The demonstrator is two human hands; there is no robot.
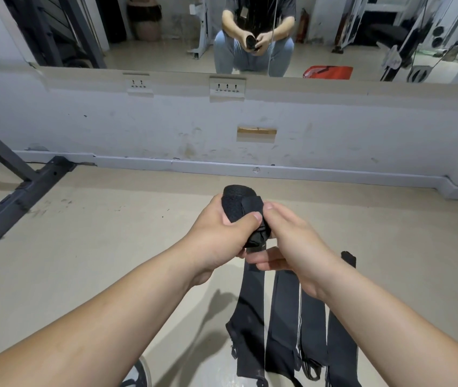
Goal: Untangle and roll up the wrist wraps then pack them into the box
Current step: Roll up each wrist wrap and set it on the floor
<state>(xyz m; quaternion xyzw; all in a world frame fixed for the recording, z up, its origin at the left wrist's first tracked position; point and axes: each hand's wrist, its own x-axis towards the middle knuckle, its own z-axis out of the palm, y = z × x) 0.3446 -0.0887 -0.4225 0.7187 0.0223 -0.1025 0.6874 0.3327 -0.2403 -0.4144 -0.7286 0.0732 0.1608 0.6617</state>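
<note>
You have one view, worn on your head, facing forward and down: close on your left hand (216,236), right hand (297,241) and the rolled wrap (236,205), with floor (96,233) and wall mirror (166,32) farther ahead

Nothing legible shows anywhere in this view: no text, brand, number or sign. The rolled wrap (236,205) and the flat wraps (280,317) on the floor show only plain black fabric. In the mirror (166,32), a small tag (244,12) on the person's chest and the dark marks on a red bag (328,72) are too blurred to read.
</note>
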